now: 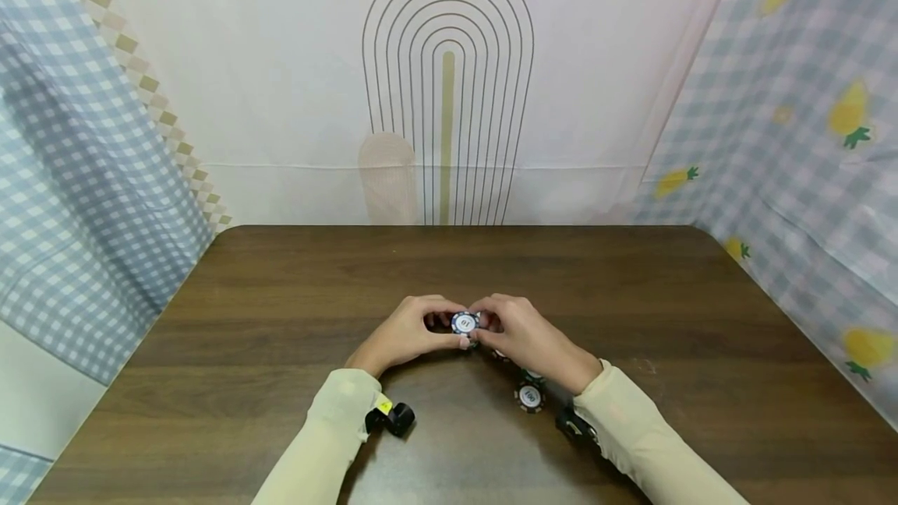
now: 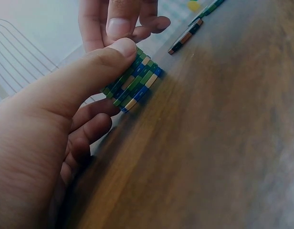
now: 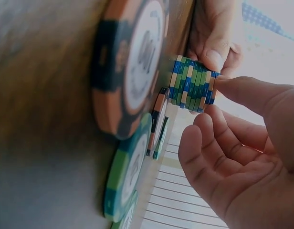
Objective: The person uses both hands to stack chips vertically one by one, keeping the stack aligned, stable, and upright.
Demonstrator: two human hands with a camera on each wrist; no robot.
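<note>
A short stack of green and blue poker chips (image 3: 189, 86) with beige edge marks stands upright on the wooden table. On top, a blue chip (image 1: 465, 323) shows a white centre reading 10. My left hand (image 1: 403, 335) grips the stack from the left, its thumb (image 2: 119, 50) along the near side and its fingers behind. From the right, my right hand (image 1: 531, 335) pinches the top chip between thumb (image 3: 242, 88) and fingertips. The other right fingers are loosely curled beside the stack.
Loose chips lie right of the stack: a black-and-orange chip (image 1: 529, 397) marked 100, a green chip (image 3: 128, 167) and others partly under my right forearm. Black wrist cameras (image 1: 401, 419) sit on both cuffs. Patterned cloths (image 1: 281, 84) hang behind and beside the table (image 1: 281, 287).
</note>
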